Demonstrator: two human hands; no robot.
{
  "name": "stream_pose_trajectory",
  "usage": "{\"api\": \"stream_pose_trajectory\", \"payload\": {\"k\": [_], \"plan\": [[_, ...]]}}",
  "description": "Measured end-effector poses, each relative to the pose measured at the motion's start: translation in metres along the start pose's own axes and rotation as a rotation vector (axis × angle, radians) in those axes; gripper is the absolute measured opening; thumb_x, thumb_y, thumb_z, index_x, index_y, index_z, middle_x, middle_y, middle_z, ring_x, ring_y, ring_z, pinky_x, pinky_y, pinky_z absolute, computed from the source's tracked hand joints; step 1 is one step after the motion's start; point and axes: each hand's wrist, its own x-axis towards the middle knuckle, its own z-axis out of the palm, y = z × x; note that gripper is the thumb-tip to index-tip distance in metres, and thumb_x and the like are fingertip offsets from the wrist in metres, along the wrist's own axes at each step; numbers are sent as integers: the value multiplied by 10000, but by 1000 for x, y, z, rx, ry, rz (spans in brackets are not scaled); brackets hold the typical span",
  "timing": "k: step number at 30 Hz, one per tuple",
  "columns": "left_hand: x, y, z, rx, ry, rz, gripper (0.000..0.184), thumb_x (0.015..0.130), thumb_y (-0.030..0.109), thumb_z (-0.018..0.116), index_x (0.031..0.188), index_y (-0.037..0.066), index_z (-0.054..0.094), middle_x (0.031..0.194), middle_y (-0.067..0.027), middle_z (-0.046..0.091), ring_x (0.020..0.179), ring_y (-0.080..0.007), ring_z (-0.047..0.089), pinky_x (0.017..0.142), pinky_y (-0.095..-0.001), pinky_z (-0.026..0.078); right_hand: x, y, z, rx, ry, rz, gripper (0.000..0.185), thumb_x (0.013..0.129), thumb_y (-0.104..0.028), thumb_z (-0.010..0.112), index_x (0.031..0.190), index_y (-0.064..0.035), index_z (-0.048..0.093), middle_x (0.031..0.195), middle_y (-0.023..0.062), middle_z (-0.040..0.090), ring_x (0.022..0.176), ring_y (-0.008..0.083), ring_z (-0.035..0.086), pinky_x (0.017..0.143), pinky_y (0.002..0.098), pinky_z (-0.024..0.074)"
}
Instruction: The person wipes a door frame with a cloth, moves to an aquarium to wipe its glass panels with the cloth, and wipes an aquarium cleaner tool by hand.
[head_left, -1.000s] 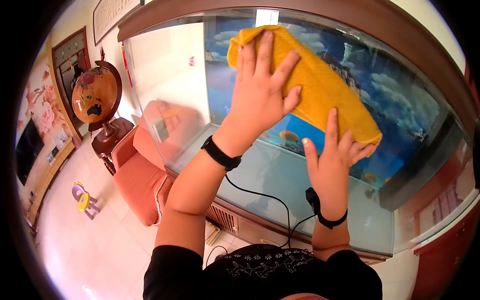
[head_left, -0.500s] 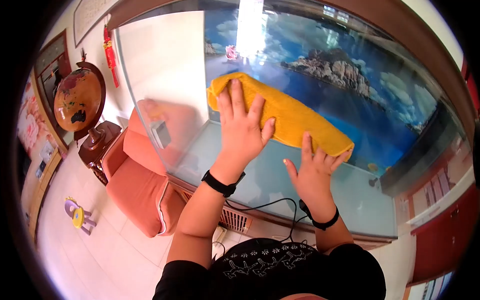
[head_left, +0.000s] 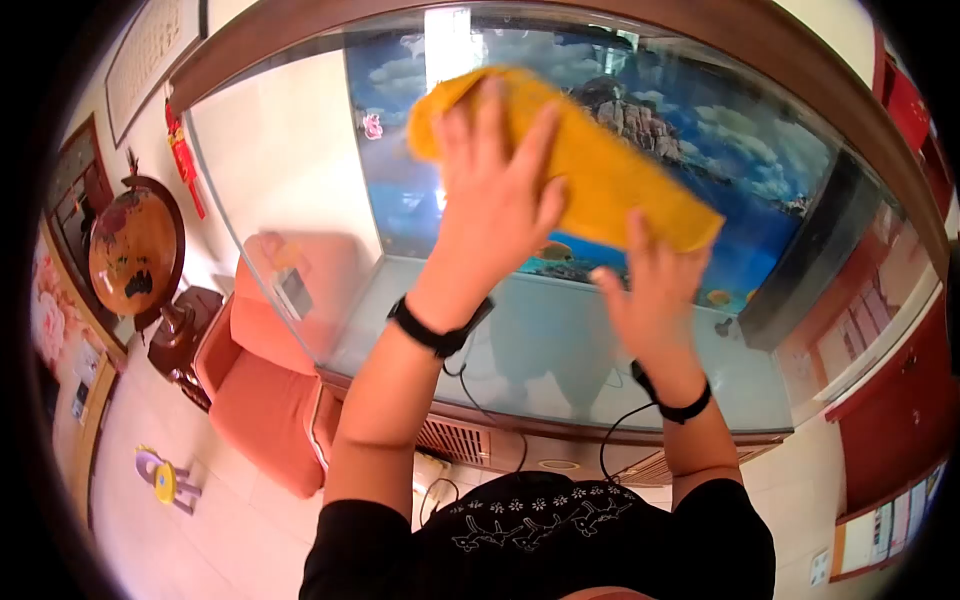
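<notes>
A folded yellow cloth (head_left: 610, 180) lies against the front glass of a large tank (head_left: 520, 310), slanting down to the right. My left hand (head_left: 495, 190) presses flat on the cloth's left part with its fingers spread. At the cloth's lower right end, my right hand (head_left: 655, 295) touches it with its fingertips, thumb held apart. Both hands and the cloth are slightly blurred. Behind the glass shows a blue backdrop (head_left: 750, 160) with rocks, clouds and fish. Each wrist wears a black band, with dark cables hanging nearby.
An orange armchair (head_left: 265, 415) stands left of the tank. Beyond it are a globe (head_left: 135, 255) on a wooden stand and a small purple and yellow chair (head_left: 165, 480). A brown wooden frame (head_left: 600, 12) borders the tank's top. Red cabinetry (head_left: 890, 440) is at the right.
Over the last second the cloth and both hands went down the glass, then back up. The head view has also shifted.
</notes>
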Motion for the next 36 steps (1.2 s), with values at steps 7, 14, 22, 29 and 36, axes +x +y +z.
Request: {"api": "stream_pose_trajectory", "payload": {"k": [7, 14, 22, 29, 36], "plan": [[51, 78, 26, -144, 59, 152, 554, 735, 246, 710, 1258, 111, 583, 1412, -262, 376, 1272, -503, 330, 1094, -586, 251, -19, 70, -32, -144, 158, 82, 646, 946, -340, 540, 1460, -11, 327, 1380, 280, 413, 1286, 473, 324, 1102, 559, 170], [49, 95, 35, -49, 119, 124, 537, 706, 208, 720, 1222, 148, 585, 1389, -206, 422, 1217, -460, 412, 1068, -618, 302, -24, 57, -21, 275, 162, 100, 727, 901, -291, 601, 1449, 62, 278, 1436, 281, 354, 1325, 467, 261, 1095, 515, 185], [52, 53, 32, 256, 142, 60, 655, 783, 380, 636, 1348, 87, 483, 1433, -311, 315, 1278, -556, 295, 1071, -632, 254, 4, 7, 4, 758, 258, -52, 773, 855, -245, 630, 1456, 64, 255, 1442, 273, 351, 1337, 448, 279, 1108, 546, 121], [53, 7, 14, 253, 91, -41, 761, 799, 377, 585, 1437, 33, 350, 1495, -342, 182, 1315, -615, 202, 1092, -633, 208, 47, -19, 8, 541, 279, -101, 726, 858, -314, 622, 1417, 52, 337, 1364, 255, 441, 1324, 436, 323, 1104, 577, 104], [29, -76, -20, 244, 130, -19, 712, 794, 402, 610, 1412, 105, 417, 1485, -312, 238, 1301, -593, 240, 1086, -640, 210, 100, -74, 11, 410, 407, -65, 629, 858, -286, 643, 1408, -73, 424, 1324, 247, 441, 1284, 451, 323, 1091, 562, 153]]}}
